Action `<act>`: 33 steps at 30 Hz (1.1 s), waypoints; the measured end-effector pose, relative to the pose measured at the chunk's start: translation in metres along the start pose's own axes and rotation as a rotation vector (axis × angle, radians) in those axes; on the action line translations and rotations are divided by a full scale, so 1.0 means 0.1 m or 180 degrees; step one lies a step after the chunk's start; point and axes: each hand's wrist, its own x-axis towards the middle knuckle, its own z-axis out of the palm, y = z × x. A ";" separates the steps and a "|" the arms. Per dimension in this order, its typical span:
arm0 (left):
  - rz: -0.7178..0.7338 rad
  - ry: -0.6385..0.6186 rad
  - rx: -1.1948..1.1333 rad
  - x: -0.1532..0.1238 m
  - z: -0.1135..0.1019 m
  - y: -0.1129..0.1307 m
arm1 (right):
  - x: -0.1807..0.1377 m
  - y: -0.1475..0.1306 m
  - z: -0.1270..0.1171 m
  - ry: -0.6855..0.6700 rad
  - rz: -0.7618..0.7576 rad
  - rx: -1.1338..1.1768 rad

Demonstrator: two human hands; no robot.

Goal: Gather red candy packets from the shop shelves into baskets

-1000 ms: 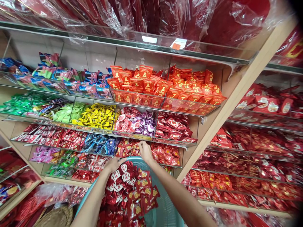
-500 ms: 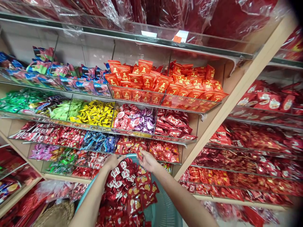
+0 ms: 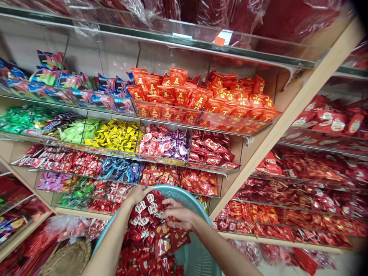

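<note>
A teal plastic basket (image 3: 202,245) in front of me holds many red candy packets (image 3: 163,245), some with white lettering and some with orange fruit pictures. My left hand (image 3: 138,195) is closed on the basket's far left rim, its fingers partly hidden. Inside the basket, my right hand (image 3: 179,215) hovers over or touches the packets with its fingers apart. I make out nothing held in it. Just beyond the basket's far rim are shelf bins of red fruit-print packets (image 3: 199,182).
Tiered shelves with clear fronts hold yellow packets (image 3: 116,135), purple and pink round candies (image 3: 175,143) and bright red packets (image 3: 175,96). A slanting wooden divider (image 3: 276,126) separates the right-hand shelves. A woven basket (image 3: 67,258) sits low at the left.
My right hand has moved from the far rim, where it pinched a red packet, down and toward me over the basket's packets, and its fingers have spread. My left hand stays at the rim.
</note>
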 end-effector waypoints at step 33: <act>-0.0020 -0.0015 0.0068 -0.06 -0.04 0.07 | 0.23 -0.18 -0.36 -0.0222 -0.1318 -0.5246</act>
